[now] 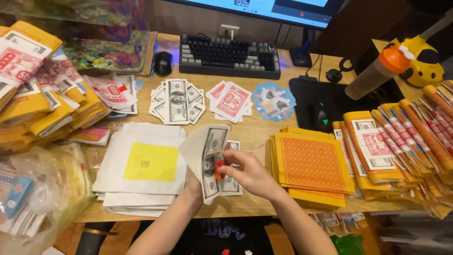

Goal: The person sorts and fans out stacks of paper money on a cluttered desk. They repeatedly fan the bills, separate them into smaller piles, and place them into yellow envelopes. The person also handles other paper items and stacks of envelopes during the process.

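Above the table (255,130) edge, both hands grasp a curved paper sheet with a printed note (211,163), right hand (250,175) pinching a small orange object (218,166), left hand (193,186) mostly hidden behind; the loosely bent sheet may slip or crease.

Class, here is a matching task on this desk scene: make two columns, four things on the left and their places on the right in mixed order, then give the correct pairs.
Things:
1. keyboard
2. orange patterned paper stack
3. white sheets with a yellow square
4. banknote-style paper

Places:
A. held between the left hand and the right hand
B. on the desk, right of the hands
C. at the back of the desk, below the monitor
D. on the desk, left of the hands

Pairs: 1-C, 2-B, 3-D, 4-A
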